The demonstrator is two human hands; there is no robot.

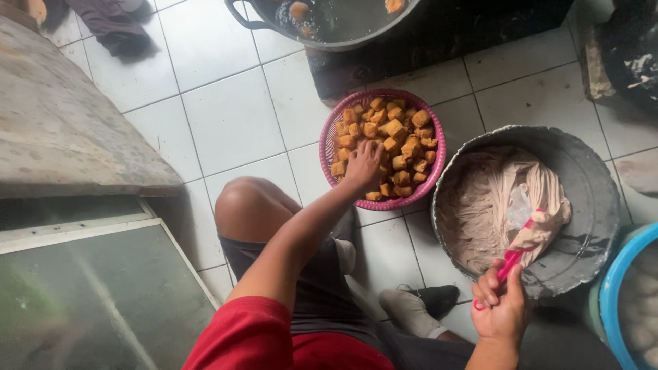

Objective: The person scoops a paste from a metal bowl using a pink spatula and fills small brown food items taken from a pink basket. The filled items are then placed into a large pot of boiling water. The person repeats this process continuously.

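Note:
My left hand (363,164) reaches into a pink plastic basket (327,145) piled with several golden-brown fried cubes (404,140); its fingers curl down among the cubes, and whether it grips one I cannot tell. My right hand (502,305) is closed on the pink handle of a utensil (513,259) whose head is coated in beige paste. The utensil dips into a grey metal bowl (591,178) holding a mound of the same pale pinkish paste (483,205). The basket stands left of the bowl on the white tiled floor.
A large dark pot (322,24) of liquid with floating pieces sits on a black stand at the top. A blue tub (613,294) with pale round pieces is at the right edge. A concrete slab (62,123) and a glass panel (89,294) lie left. My knee (250,205) and foot (415,308) are below.

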